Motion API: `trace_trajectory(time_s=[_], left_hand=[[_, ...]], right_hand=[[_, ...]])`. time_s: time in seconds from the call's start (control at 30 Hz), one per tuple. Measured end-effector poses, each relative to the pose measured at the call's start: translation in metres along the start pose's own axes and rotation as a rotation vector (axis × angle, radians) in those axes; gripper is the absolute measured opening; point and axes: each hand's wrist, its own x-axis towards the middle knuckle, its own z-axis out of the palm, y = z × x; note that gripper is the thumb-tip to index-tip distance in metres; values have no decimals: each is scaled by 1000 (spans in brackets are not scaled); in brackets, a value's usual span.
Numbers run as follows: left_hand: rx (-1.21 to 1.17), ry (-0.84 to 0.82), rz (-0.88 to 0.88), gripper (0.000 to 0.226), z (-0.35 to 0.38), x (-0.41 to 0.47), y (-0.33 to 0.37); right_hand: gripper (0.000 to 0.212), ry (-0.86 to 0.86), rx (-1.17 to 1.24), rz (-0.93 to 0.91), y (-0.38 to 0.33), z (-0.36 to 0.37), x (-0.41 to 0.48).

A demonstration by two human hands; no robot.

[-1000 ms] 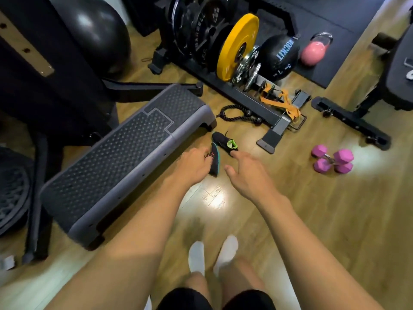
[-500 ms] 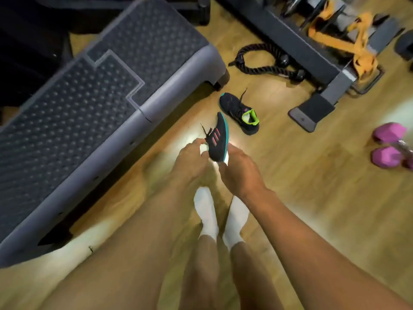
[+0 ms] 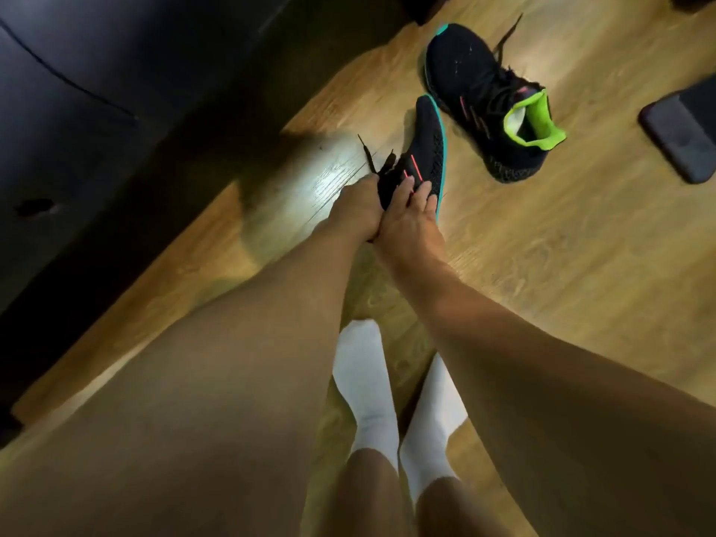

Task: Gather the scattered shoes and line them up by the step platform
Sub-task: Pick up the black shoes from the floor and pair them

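Observation:
A black shoe with a teal sole edge and red stripes (image 3: pixel 426 149) lies tipped on its side on the wooden floor. My left hand (image 3: pixel 356 211) grips its heel end by the laces, and my right hand (image 3: pixel 410 219) holds the same heel end from the right, fingers over the side. A second black shoe with a bright green lining (image 3: pixel 488 98) stands upright on the floor just beyond and to the right, apart from the held one. The dark step platform (image 3: pixel 97 110) fills the upper left.
A dark flat foot of the weight rack (image 3: pixel 682 133) lies on the floor at the right edge. My feet in white socks (image 3: pixel 387 401) stand below the hands. Bare wooden floor (image 3: pixel 561 265) stretches to the right.
The view has dropped much closer to the floor. Both hands have closed in tighter on the tipped shoe's heel end; the other shoe has not moved.

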Motion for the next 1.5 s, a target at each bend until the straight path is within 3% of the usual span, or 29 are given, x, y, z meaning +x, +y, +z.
trace_trajectory(time_s=[0.23, 0.43, 0.6, 0.67, 0.77, 0.87, 1.0, 1.17, 1.27, 1.37, 1.5], left_hand=[[-56, 36, 3, 32, 5, 28, -17], [-142, -44, 55, 47, 11, 16, -5], [-232, -69, 68, 30, 23, 9, 16], [-160, -35, 120, 19, 25, 1, 25], [-41, 105, 202, 17, 27, -22, 33], [-72, 260, 127, 23, 29, -46, 34], [-87, 262, 50, 21, 23, -40, 47], [-30, 180, 80, 26, 40, -12, 65], [49, 161, 49, 29, 62, -15, 67], [109, 250, -4, 27, 59, -19, 77], [22, 371, 200, 20, 43, -16, 107]], right_hand=[[61, 163, 53, 146, -9, 46, 0], [65, 368, 227, 239, 16, 52, 0], [82, 300, 444, 344, 35, 32, 5], [86, 249, 495, 360, 46, 20, 9], [62, 251, 455, 284, 61, -1, 9], [32, 193, 348, 110, 58, -29, 10], [31, 53, 260, 76, 59, -52, 39], [30, -74, 63, 47, 84, -58, 71], [36, -204, 70, -5, 102, -57, 71], [35, -68, 222, -2, 116, -63, 70], [32, 317, 309, -16, 129, -84, 80]])
